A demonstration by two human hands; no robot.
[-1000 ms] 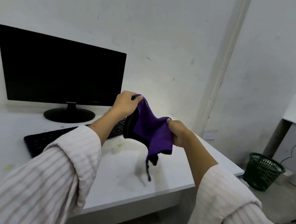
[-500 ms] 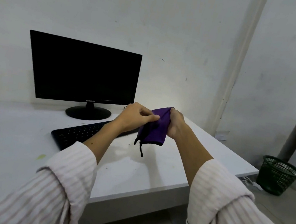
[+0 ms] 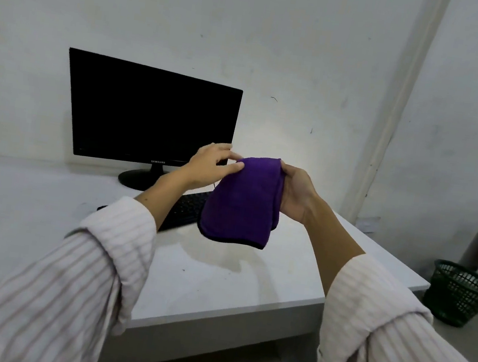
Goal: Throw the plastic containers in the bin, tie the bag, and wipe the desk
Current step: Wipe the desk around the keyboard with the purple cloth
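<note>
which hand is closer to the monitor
Left. The left hand is right in front of the monitor's lower right corner; the right hand is further right, gripping the purple cloth.

Soft even light; cloth [image 3: 242, 202] shadow on desk [image 3: 218, 284]; wide-angle bending at edges; mild blur.

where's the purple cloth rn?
In the head view the purple cloth hangs mid-frame above the desk, held by the right hand with the left hand at its top edge, over the keyboard.

You see: cloth [image 3: 242, 202] purple, black-edged | desk [image 3: 44, 216] white | monitor [image 3: 149, 114] black | sleeves [image 3: 64, 294] pale-striped | basket [image 3: 459, 296] dark green
</note>
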